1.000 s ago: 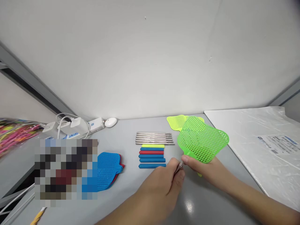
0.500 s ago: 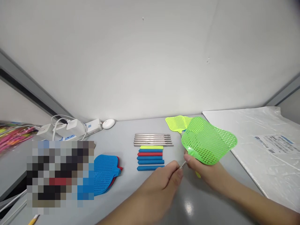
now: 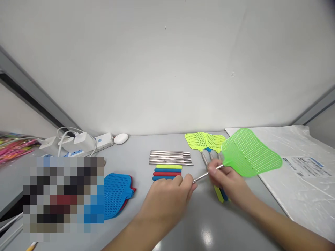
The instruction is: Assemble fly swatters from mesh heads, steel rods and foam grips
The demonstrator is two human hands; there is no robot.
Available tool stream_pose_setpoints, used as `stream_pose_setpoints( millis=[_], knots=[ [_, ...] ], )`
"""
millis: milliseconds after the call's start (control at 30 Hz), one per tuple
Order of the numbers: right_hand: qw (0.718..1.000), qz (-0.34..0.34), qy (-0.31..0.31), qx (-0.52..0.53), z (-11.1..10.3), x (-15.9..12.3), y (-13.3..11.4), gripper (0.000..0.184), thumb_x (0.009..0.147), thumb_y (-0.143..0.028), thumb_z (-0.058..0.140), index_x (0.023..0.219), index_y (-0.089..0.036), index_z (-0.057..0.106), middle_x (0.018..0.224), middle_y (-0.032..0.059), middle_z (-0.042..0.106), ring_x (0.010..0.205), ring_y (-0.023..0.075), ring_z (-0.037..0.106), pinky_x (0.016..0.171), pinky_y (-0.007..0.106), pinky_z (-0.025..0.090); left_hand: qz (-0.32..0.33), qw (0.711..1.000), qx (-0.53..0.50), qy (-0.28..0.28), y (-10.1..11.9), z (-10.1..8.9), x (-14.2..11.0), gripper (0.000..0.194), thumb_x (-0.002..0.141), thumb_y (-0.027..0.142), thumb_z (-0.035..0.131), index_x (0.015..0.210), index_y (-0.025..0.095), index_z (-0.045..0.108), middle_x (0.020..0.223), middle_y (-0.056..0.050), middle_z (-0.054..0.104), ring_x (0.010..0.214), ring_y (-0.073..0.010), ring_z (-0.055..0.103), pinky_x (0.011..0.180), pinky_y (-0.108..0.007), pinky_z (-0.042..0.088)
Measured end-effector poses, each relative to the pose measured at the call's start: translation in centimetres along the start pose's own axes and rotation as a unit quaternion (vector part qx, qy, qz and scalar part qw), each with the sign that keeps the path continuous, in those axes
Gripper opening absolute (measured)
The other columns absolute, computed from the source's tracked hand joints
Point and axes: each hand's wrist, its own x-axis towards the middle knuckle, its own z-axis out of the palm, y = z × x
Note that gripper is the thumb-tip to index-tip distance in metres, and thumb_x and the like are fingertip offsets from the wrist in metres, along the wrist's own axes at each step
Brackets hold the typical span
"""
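Observation:
A green fly swatter (image 3: 248, 153) is held between my hands, its perforated head out to the right. My right hand (image 3: 230, 183) pinches its metal rod just below the head. The rod's lower end runs into my closed left hand (image 3: 170, 195), which hides whatever lies inside the fist. Just beyond my left fist, a row of coloured handle sleeves (image 3: 168, 173) in yellow, blue and red lies partly covered. Silver rods (image 3: 170, 158) are lined up behind them. Behind my right hand lie yellow swatters (image 3: 196, 141) with a blue one among them, their handles partly hidden.
Blue and red swatter heads (image 3: 116, 193) are stacked at the left, beside a pixelated patch. A power strip (image 3: 103, 141) with chargers and cables, and a white oval case (image 3: 121, 138), stand along the wall. A plastic-wrapped white board (image 3: 293, 188) covers the right side.
The swatter has swung lower and to the right, with more rod showing between my hands. My left hand has moved left, over the lower sleeves. The swatters behind are more exposed.

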Motion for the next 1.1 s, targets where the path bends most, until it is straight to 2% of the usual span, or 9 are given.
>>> stream_pose_setpoints(
  millis=[100,167,267,400,633,767,900,1100],
  knots=[
    [0.995,0.000,-0.085,-0.056,1.0,-0.7,0.2,0.044,0.088,-0.057,0.052,0.063,-0.020,0.051,0.059,-0.0034,0.040,0.056,0.0120,0.037,0.056,0.025,0.035,0.011,0.999,-0.031,-0.003,0.4,0.8,0.0,0.026,0.098,0.032,0.040,0.100,0.023,0.064,0.071,-0.006,0.066,0.055,-0.0188,0.058,0.052,-0.027,0.030],
    [0.992,-0.012,-0.102,-0.076,1.3,-1.0,0.1,0.048,0.092,-0.055,0.045,0.060,-0.020,0.050,0.060,-0.0021,0.043,0.057,0.0122,0.038,0.058,0.025,0.036,0.021,0.999,-0.037,0.002,0.6,1.1,0.0,0.027,0.099,0.032,0.039,0.105,0.024,0.064,0.070,-0.006,0.066,0.055,-0.0196,0.058,0.053,-0.027,0.031],
    [0.991,-0.027,-0.090,-0.090,1.2,-1.0,-0.1,0.049,0.094,-0.054,0.044,0.059,-0.020,0.049,0.060,-0.0016,0.043,0.058,0.0127,0.038,0.059,0.026,0.035,0.038,0.999,-0.017,0.024,0.6,1.3,0.1,0.028,0.098,0.032,0.039,0.111,0.025,0.063,0.069,-0.006,0.064,0.057,-0.0212,0.059,0.053,-0.028,0.031],
    [0.993,-0.025,-0.081,-0.083,1.3,-1.0,-0.4,0.049,0.094,-0.053,0.044,0.058,-0.021,0.044,0.060,-0.0021,0.042,0.058,0.0130,0.038,0.059,0.026,0.033,0.062,0.996,0.012,0.059,0.7,1.6,0.3,0.028,0.094,0.022,0.042,0.115,0.024,0.059,0.074,-0.006,0.064,0.058,-0.0217,0.058,0.051,-0.029,0.029],
    [0.993,-0.034,-0.059,-0.099,1.6,-1.1,-0.4,0.050,0.095,-0.051,0.045,0.055,-0.020,0.043,0.060,-0.0021,0.039,0.059,0.0132,0.036,0.059,0.027,0.030,0.066,0.993,0.061,0.079,0.6,1.2,0.3,0.022,0.085,0.012,0.047,0.099,0.026,0.058,0.068,-0.002,0.057,0.052,-0.0196,0.054,0.047,-0.030,0.020],
    [0.997,0.002,-0.064,-0.042,1.3,-0.7,-0.3,0.051,0.093,-0.053,0.046,0.055,-0.021,0.039,0.056,-0.0039,0.032,0.054,0.0121,0.028,0.054,0.028,0.024,0.079,0.986,0.096,0.110,-0.2,0.2,0.2,0.025,0.078,0.006,0.050,0.094,0.025,0.055,0.069,0.000,0.055,0.058,-0.0197,0.055,0.049,-0.030,0.024],
    [0.998,0.048,-0.009,0.034,0.3,0.2,-0.2,0.054,0.091,-0.058,0.048,0.053,-0.022,0.032,0.052,-0.0054,0.023,0.052,0.0117,0.019,0.050,0.030,0.016,0.089,0.980,0.119,0.130,-2.1,-0.7,0.5,0.025,0.082,0.005,0.051,0.098,0.024,0.053,0.075,0.001,0.056,0.066,-0.0197,0.055,0.054,-0.032,0.029],
    [0.997,0.008,0.050,0.051,-2.4,1.1,-1.1,0.053,0.092,-0.052,0.052,0.053,-0.021,0.032,0.055,-0.0040,0.025,0.054,0.0128,0.022,0.053,0.031,0.019,0.098,0.974,0.132,0.159,-3.9,-1.7,0.8,0.021,0.087,0.007,0.049,0.099,0.023,0.052,0.076,0.001,0.056,0.068,-0.0185,0.052,0.063,-0.033,0.032]
  ],
)
